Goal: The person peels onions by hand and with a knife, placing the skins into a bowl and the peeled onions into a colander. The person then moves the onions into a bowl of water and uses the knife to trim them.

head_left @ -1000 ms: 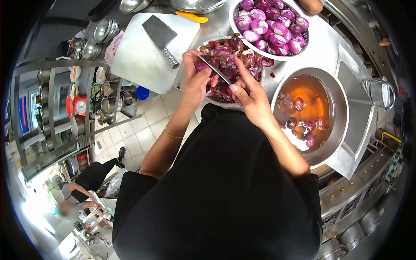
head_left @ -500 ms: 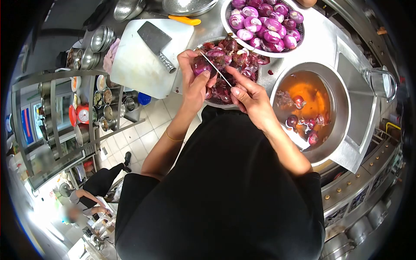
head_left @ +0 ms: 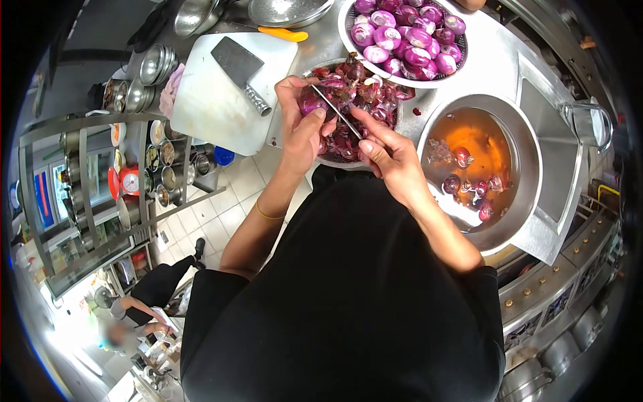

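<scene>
My left hand [head_left: 299, 130] is closed around a red onion [head_left: 311, 100], its fingers at the far side and the thumb near. In my right hand [head_left: 390, 155] is a small knife [head_left: 337, 112], its thin blade slanting up and left against the onion. Both hands are over a colander [head_left: 348, 163] heaped with dark red onion skins [head_left: 377, 100]. Behind it, another colander [head_left: 344, 37] holds many peeled purple onions [head_left: 418, 38]. To the right, a large steel pot [head_left: 534, 184] contains brownish water with several unpeeled onions [head_left: 462, 157] floating in it.
A cleaver [head_left: 236, 61] lies on a white cutting board [head_left: 201, 114] at left, near a yellow handle [head_left: 284, 33]. Steel bowls [head_left: 158, 63] are stacked beyond the board. A metal jug [head_left: 589, 126] stands by the sink edge [head_left: 556, 201]. Another person [head_left: 151, 288] works at lower left.
Hands, onion and knife keep nearly the same place; the blade has shifted very slightly on the onion. The view has moved a little, and the onions in the water have drifted slightly.
</scene>
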A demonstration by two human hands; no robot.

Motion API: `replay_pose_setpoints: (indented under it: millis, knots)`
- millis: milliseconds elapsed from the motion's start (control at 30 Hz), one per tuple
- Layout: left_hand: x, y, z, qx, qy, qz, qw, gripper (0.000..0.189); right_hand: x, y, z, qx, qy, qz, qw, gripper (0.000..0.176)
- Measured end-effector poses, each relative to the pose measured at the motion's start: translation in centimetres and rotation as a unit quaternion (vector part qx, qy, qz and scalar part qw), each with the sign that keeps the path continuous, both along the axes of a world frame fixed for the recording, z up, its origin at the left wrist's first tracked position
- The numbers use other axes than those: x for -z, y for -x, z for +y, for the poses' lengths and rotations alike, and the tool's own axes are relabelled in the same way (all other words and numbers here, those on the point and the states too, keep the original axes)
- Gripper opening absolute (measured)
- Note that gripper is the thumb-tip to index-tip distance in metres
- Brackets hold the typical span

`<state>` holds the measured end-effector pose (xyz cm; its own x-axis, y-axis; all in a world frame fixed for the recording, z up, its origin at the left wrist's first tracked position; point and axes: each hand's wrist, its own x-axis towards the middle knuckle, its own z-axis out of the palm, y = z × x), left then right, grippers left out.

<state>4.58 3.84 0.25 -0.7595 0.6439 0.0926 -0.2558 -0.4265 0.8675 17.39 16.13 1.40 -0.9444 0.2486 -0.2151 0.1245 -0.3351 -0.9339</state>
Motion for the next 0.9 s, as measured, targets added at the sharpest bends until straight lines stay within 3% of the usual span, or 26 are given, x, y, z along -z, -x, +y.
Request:
replay_pose_setpoints:
  millis: [33, 67, 100, 233, 300, 333, 367, 433, 467, 500, 533, 567, 633, 667, 700, 733, 767, 833, 867, 900]
  knots:
    - [-0.1, 0.0, 0.0, 0.001, 0.0, 0.0, 1.0, 0.042, 0.1, 0.1, 0.0, -0.006, 0.026, -0.004, 1.0, 0.045]
    - [-0.3, 0.1, 0.1, -0.054, 0.095, 0.198, 0.974, 0.043, 0.2, 0.1, 0.0, -0.011, 0.053, -0.009, 0.999, 0.045]
    - [-0.4, 0.1, 0.2, -0.106, 0.185, 0.386, 0.897, 0.044, 0.1, 0.4, 0.0, -0.008, 0.052, -0.008, 0.999, 0.045]
    - [-0.9, -0.2, 0.0, -0.121, 0.179, 0.439, 0.872, 0.046, 0.1, 1.6, -1.3, 0.032, 0.114, -0.011, 0.993, 0.045]
    - [-1.1, 0.3, -0.7, -0.024, 0.131, 0.132, 0.982, 0.043, 0.8, 2.1, -1.9, 0.047, 0.116, 0.002, 0.992, 0.046]
    - [-1.2, 0.3, -1.0, 0.026, 0.102, -0.031, 0.994, 0.042, 1.2, 2.3, -2.0, 0.057, 0.067, 0.02, 0.996, 0.046]
    - [-1.3, 0.0, -1.1, 0.026, 0.103, -0.033, 0.994, 0.042, 1.3, 2.4, -2.2, 0.065, 0.018, 0.037, 0.997, 0.047]
    - [-1.7, 0.0, -1.1, 0.024, 0.103, -0.044, 0.993, 0.039, 0.8, 2.3, -2.0, 0.066, 0.036, 0.034, 0.997, 0.046]
    - [-0.5, -0.3, -0.9, -0.055, 0.171, 0.202, 0.963, 0.04, 1.3, 2.1, -1.8, 0.041, 0.089, 0.027, 0.995, 0.046]
    - [-0.8, -0.5, -0.6, -0.054, 0.171, 0.202, 0.963, 0.04, 1.6, 1.9, -1.5, 0.015, 0.143, 0.022, 0.989, 0.045]
    - [-1.5, -0.5, -0.3, -0.115, 0.227, 0.379, 0.89, 0.04, 1.6, 1.9, -1.2, 0.015, 0.142, 0.022, 0.989, 0.045]
    - [-1.9, -0.6, -0.1, -0.171, 0.274, 0.539, 0.778, 0.04, 1.5, 1.8, -0.9, -0.009, 0.171, 0.027, 0.985, 0.045]
    - [-1.7, -0.5, -0.2, -0.155, 0.268, 0.532, 0.788, 0.043, 1.3, 2.0, -0.9, -0.033, 0.195, 0.034, 0.98, 0.044]
    - [-1.8, -0.6, -0.2, -0.084, 0.21, 0.261, 0.938, 0.045, 1.2, 2.2, -1.6, 0.029, 0.08, 0.037, 0.996, 0.041]
    - [-1.9, -0.7, -0.3, -0.004, 0.131, -0.037, 0.991, 0.047, 1.2, 2.3, -2.1, 0.091, -0.036, 0.039, 0.994, 0.038]
    - [-1.8, -0.8, -0.3, -0.004, 0.131, -0.038, 0.991, 0.047, 1.8, 2.6, -2.1, 0.11, -0.084, 0.061, 0.988, 0.03]
    - [-1.7, -1.0, -0.2, -0.042, 0.167, 0.105, 0.979, 0.047, 1.7, 2.6, -2.1, 0.11, -0.084, 0.062, 0.988, 0.03]
    - [-1.4, -1.3, -0.1, -0.115, 0.23, 0.378, 0.889, 0.046, 1.0, 2.5, -1.8, 0.069, 0.084, 0.04, 0.993, 0.025]
    - [-1.4, -1.4, -0.2, -0.116, 0.232, 0.378, 0.889, 0.046, 0.8, 2.4, -1.6, 0.067, 0.085, 0.04, 0.993, 0.025]
    - [-1.4, -1.4, -0.2, -0.126, 0.249, 0.448, 0.849, 0.047, 0.8, 2.3, -1.2, 0.043, 0.145, 0.028, 0.988, 0.024]
